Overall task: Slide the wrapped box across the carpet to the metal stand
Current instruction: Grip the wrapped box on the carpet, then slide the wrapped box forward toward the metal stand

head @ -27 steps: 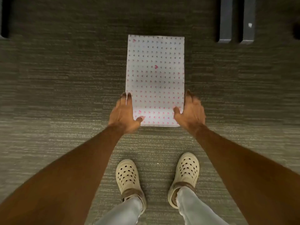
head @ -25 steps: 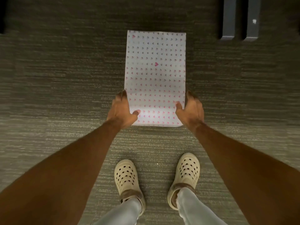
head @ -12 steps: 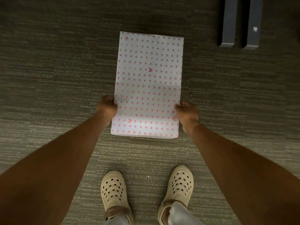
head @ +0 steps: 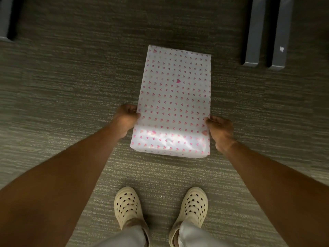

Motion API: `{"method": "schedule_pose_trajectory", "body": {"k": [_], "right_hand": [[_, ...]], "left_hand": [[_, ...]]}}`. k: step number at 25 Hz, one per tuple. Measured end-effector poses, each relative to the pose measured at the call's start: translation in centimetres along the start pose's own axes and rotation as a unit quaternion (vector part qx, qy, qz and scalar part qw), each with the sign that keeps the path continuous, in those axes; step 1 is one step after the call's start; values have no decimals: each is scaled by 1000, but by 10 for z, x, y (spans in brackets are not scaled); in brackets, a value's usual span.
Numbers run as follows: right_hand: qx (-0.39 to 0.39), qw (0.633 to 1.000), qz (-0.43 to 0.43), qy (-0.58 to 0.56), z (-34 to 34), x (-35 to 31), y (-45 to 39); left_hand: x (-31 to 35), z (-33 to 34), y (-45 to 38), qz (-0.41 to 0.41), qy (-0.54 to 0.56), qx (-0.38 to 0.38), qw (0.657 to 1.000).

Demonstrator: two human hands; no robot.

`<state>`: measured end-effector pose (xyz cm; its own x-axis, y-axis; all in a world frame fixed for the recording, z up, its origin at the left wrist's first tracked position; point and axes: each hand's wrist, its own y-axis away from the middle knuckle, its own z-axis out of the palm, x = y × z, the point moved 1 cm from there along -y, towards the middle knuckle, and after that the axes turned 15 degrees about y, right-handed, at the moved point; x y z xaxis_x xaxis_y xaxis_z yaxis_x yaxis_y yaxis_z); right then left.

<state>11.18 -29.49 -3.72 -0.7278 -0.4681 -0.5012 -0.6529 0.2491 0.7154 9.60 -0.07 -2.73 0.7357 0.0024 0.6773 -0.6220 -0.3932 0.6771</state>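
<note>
Gripping the wrapped box (head: 175, 102) by its two long sides near the end closest to the feet: left hand (head: 126, 118) curled against the left edge, fingers tucked under or behind it and mostly hidden; right hand (head: 220, 130) closed on the right edge, thumb on top of the paper. Box lies on the carpet (head: 71, 97), long axis pointing away from the fingers; near end may be slightly raised, cannot tell. Two grey metal bars (head: 267, 34), judged to be the feet of the stand, sit ahead and to the right of the right fingers, apart from the box's far right corner. Judgement: grip set, most of the travel remains. Carpet is grey-green, low ribbed pile, level. Pale perforated shoes (head: 127, 205) stand behind the hands. Another dark upright (head: 5, 18) far left.
</note>
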Motion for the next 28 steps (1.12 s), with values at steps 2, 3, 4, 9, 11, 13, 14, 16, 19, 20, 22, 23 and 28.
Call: {"method": "schedule_pose_trajectory", "body": {"k": [2, 3, 4, 9, 11, 13, 14, 16, 19, 20, 22, 23, 28], "right_hand": [[6, 1000, 5, 4, -12, -9, 1], [8, 1000, 5, 1, -17, -15, 1], [9, 1000, 3, -1, -20, -20, 0], [19, 999, -47, 15, -42, -48, -14], [25, 997, -67, 25, -50, -62, -28], [35, 996, -83, 13, -55, -75, -48], [37, 995, -89, 6, -56, -82, -58], [39, 994, -101, -4, -59, -95, -78], [44, 992, -120, -20, -65, -112, -116], [50, 991, -124, -24, -66, -119, -127], [59, 989, -130, -27, -68, -132, -152], [59, 989, -135, -26, -68, -138, -164], [69, 985, -155, -37, -73, -165, -213]], "left_hand": [[18, 3, -1, 0, -12, -5, 1000], [27, 5, -3, -4, -19, -12, 1000], [35, 6, -4, -6, -26, -30, 999], [70, 4, -25, 45, 33, -173, 983], [82, 13, -43, 52, 20, -164, 985], [95, 28, -60, 51, 12, -118, 992], [102, 37, -68, 51, 24, -106, 993], [114, 50, -84, 57, 43, -99, 993], [133, 67, -113, 67, 55, -106, 991], [139, 72, -123, 69, 61, -104, 990], [152, 83, -142, 79, 61, -90, 991], [157, 88, -151, 84, 61, -85, 991], [184, 108, -187, 100, 63, -64, 991]]}}
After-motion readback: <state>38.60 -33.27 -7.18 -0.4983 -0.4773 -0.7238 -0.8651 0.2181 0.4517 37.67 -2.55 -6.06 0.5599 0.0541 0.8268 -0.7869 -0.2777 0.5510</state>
